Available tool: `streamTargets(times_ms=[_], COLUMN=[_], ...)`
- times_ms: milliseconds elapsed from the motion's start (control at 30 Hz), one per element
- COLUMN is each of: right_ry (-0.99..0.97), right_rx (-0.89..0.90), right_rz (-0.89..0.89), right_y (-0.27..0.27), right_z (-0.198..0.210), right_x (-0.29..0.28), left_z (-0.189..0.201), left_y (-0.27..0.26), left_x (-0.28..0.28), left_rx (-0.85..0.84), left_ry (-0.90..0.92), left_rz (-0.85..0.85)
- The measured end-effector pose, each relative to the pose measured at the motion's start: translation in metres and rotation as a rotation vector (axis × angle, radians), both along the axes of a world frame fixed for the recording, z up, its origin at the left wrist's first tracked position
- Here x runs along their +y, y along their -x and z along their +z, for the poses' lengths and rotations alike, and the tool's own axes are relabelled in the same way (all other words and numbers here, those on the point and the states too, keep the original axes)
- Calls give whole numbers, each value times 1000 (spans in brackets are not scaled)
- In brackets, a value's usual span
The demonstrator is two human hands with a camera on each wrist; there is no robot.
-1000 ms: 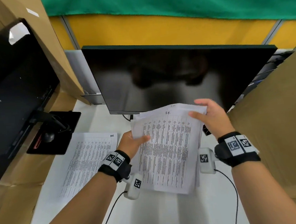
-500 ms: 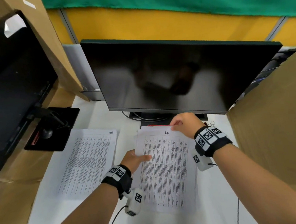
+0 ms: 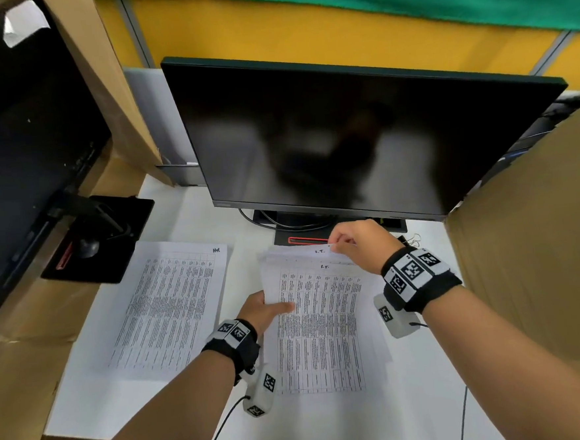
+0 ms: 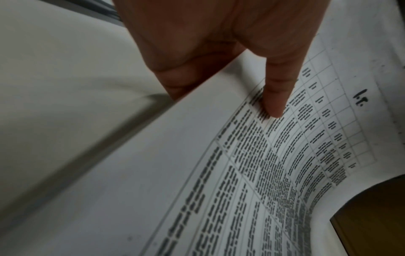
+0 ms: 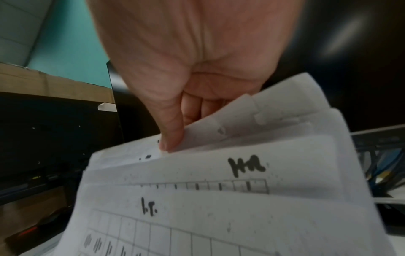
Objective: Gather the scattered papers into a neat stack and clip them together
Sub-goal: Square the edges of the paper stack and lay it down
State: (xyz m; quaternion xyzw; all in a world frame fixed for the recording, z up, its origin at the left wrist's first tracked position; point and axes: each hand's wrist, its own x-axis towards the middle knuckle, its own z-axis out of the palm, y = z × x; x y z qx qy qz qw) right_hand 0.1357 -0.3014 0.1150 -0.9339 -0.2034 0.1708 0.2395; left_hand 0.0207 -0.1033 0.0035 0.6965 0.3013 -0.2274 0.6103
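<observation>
A stack of printed papers (image 3: 320, 331) lies on the white desk (image 3: 414, 400) in front of the monitor, its top sheets slightly fanned. My left hand (image 3: 270, 307) grips the stack's left edge, thumb (image 4: 276, 98) on the top sheet (image 4: 252, 173) and fingers beneath. My right hand (image 3: 342, 247) pinches the upper edge; its thumb (image 5: 173, 133) presses on sheets (image 5: 219, 199) marked "I.T." and "HR". A separate printed sheet (image 3: 164, 307) lies flat to the left. Small binder clips (image 3: 412, 240) rest by the monitor base, right of my right hand.
A large dark monitor (image 3: 344, 130) stands just behind the papers, with its base (image 3: 317, 231) and cables. A second black monitor (image 3: 19, 153) and its stand (image 3: 101, 240) are at the left. Cardboard panels (image 3: 540, 236) wall in the right and left sides.
The stack, held up in the air a second ago, has come down onto the desk. My right hand moved from its top right corner to the upper edge, where sheets now fan out.
</observation>
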Motion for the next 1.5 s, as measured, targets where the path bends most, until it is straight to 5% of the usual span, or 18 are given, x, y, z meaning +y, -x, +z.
streamTargets(times_ms=[667,900,1267,1367,1500], right_ry=[-16,-6,-263,-222,-69], right_rx=[-100,-303,-532,-433,-168], right_rz=[-73,-205,-263,-210,-77], right_y=[-17,-26,-31,-34,-43], right_z=[25,78,177,167,88], right_x=[-7,-27,-68,-65,-49], left_z=[-13,-7,-11,-11,-9], left_y=[3,3,1,0,-3], left_x=[-3,-4,5,7,9], left_rx=[-94,-67,2,-12,-1], left_ry=[-29,-73,-170,-165,-107], left_rz=[-6,-38,-48,-43,15])
